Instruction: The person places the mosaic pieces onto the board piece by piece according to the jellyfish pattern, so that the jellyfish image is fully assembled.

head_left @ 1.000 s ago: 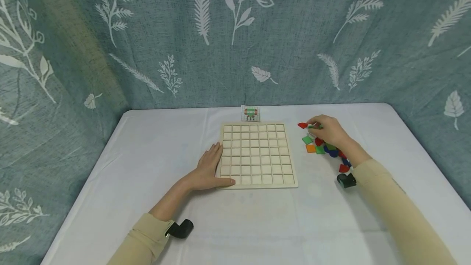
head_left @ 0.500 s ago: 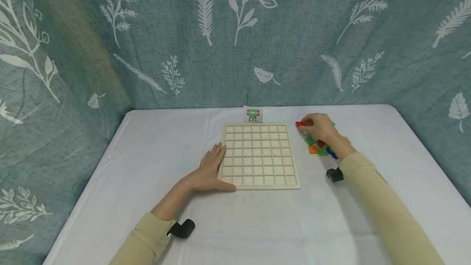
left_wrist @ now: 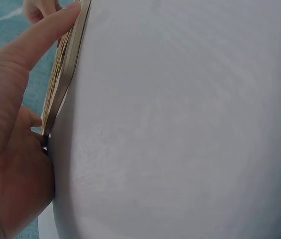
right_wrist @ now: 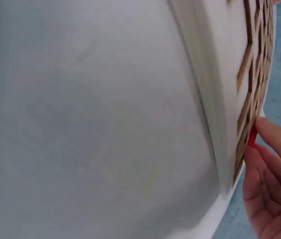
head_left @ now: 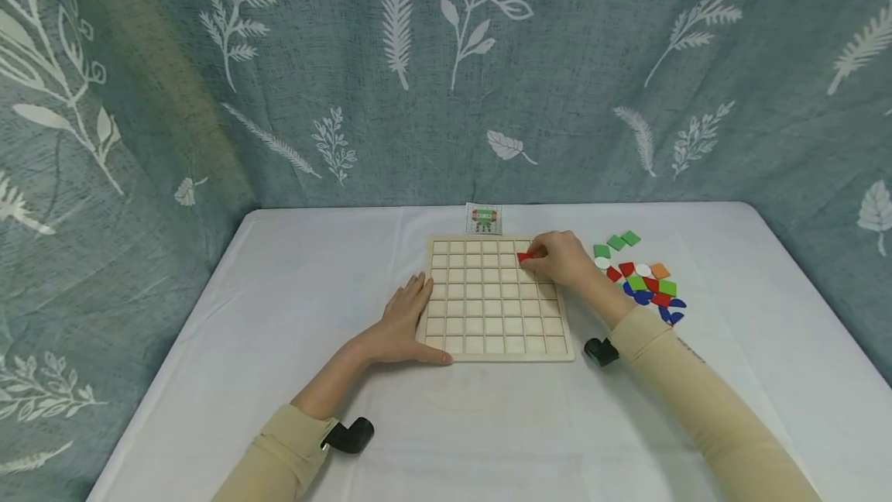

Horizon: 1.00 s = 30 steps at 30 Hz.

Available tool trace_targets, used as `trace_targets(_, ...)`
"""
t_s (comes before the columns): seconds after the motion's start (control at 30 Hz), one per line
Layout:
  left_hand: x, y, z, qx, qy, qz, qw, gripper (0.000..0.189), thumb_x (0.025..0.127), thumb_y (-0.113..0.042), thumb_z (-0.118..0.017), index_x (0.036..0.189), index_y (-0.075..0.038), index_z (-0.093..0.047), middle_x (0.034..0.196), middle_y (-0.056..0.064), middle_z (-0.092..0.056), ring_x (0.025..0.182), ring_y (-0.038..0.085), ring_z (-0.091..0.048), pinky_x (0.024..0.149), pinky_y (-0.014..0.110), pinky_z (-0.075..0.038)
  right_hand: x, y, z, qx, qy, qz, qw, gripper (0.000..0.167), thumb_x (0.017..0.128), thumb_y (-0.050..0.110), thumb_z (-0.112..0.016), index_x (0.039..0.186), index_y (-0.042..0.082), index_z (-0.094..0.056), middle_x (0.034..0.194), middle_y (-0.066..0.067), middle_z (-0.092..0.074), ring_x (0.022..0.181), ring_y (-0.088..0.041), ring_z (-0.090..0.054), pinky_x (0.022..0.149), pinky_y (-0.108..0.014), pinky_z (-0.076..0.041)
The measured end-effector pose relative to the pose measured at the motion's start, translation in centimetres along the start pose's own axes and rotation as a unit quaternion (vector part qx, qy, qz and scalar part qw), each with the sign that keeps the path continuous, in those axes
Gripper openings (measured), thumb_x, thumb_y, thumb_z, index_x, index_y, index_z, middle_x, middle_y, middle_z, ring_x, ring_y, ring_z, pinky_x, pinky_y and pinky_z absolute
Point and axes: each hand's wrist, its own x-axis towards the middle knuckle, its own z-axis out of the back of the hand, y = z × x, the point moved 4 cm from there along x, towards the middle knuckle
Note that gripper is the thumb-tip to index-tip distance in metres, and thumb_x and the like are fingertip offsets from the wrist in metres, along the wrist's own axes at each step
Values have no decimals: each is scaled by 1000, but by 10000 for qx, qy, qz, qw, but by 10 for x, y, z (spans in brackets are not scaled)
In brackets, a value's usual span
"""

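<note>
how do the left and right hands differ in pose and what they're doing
The left hand touches the board around its near left corner; the right hand is over the far right part. The left hand's thumb and fingers are spread apart, while the right hand's pinch a red piece. Both have bare fingers.

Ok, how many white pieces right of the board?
2: one white piece beside the leftmost green tile, another between a red piece and an orange one. The right forearm may hide more.
</note>
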Motion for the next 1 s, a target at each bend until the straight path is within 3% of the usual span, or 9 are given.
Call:
trace_targets(0.23,0,1,0,40,-13,60,10000,132,69,-54,-83,156,-3,2,162,16,9,148,27,12,118,48,4,-6,1,-2,-31,-39,224,9997,24,95,22,-66,105,2,-75,96,-12,-70,83,-25,-63,70,-38,-53)
trace_targets(0.4,0,1,-1,71,-5,-5,10000,131,69,-54,-82,156,-2,1,162,17,8,148,28,12,117,49,5,-14,-18,11,266,-423,414,9979,27,100,17,-57,116,-1,-71,107,-18,-66,87,-28,-60,68,-40,-50)
trace_targets(0.6,0,2,1,1,-31,-67,10000,130,69,-52,-83,156,-2,0,162,16,7,148,25,11,118,45,6,-30,-68,50,117,-546,-319,9979,30,102,13,-49,123,-2,-65,123,-27,-57,100,-37,-57,71,-44,-50)
trace_targets(0.8,-1,1,2,-34,-67,-155,9999,129,70,-50,-84,156,-2,0,161,17,7,148,25,10,118,45,7,-46,-103,68,29,-344,-1038,9940,31,98,16,-57,120,-5,-64,114,-26,-61,99,-37,-56,80,-47,-53)
trace_targets(1.0,-1,1,1,-47,-107,-186,9998,129,69,-50,-84,156,-2,-2,162,16,6,149,26,9,118,46,6,-43,-107,61,11,-186,-463,9988,31,96,12,-62,121,-6,-64,119,-25,-59,105,-39,-56,89,-52,-49)
